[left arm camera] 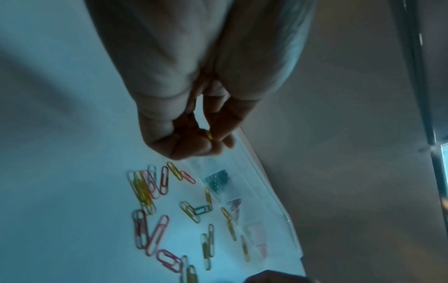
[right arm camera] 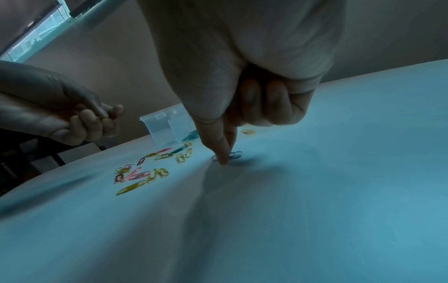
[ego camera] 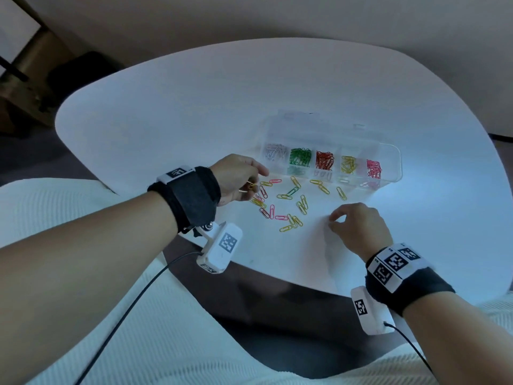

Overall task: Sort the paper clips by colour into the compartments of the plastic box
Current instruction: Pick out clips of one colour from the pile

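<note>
Left grip [ego camera: 238, 179] pinches yellow clips [ego camera: 251, 186]; right grip [ego camera: 358, 223] (fingers curled) presses a pale clip [right arm camera: 236, 154].

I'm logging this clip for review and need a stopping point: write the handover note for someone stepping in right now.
Left hand pinches yellow paper clips, raised beside the plastic box.
Right hand pinches a pale clip that lies on the table, index finger and thumb down on it.
Done: compartments already hold white, green, red, yellow and pink clips.
Left: a loose scatter, mostly yellow and pink with a green and some darker ones, lies in front of the box. Drop the held clips, then clear the scatter.
</note>
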Motion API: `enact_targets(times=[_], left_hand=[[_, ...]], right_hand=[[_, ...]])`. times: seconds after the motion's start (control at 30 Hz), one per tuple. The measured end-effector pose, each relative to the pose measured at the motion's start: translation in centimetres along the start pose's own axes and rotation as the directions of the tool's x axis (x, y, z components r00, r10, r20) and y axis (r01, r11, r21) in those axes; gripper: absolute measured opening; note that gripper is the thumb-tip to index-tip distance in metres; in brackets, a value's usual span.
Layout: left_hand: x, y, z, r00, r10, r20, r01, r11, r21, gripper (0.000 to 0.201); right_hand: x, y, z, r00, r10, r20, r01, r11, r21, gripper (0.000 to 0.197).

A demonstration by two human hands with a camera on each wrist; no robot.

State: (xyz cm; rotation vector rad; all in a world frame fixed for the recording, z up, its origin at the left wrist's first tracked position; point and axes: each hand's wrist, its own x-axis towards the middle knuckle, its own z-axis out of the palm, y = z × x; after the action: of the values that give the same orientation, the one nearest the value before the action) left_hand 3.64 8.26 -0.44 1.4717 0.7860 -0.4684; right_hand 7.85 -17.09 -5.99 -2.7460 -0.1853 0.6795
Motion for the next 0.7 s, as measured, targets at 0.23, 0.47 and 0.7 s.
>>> enact_targets(times=[0.23,0.47,0.7], left_hand=[[1.9,-0.9,-0.6,0.957,0.255,-0.138,-0.112,0.763,0.636,0.013],[3.2,-3.1,-1.1,0.958,0.273,0.085,-0.178,0.337,0.925,0.019],[3.7,-3.3,-1.1,0.942,0.331,0.059,-0.152,0.263,0.953,0.014]], right_hand=[[-0.1,-0.5,0.1,0.969,0.054,0.242,-0.138,0.927,0.348,0.023],[-1.1,-2.3,-3.1,0.832,-0.221,0.509,-0.502,0.089,0.86,0.019],[-1.3,-3.4,-2.7,0.835,-0.284,0.471,-0.523,-0.144,0.84,0.054]])
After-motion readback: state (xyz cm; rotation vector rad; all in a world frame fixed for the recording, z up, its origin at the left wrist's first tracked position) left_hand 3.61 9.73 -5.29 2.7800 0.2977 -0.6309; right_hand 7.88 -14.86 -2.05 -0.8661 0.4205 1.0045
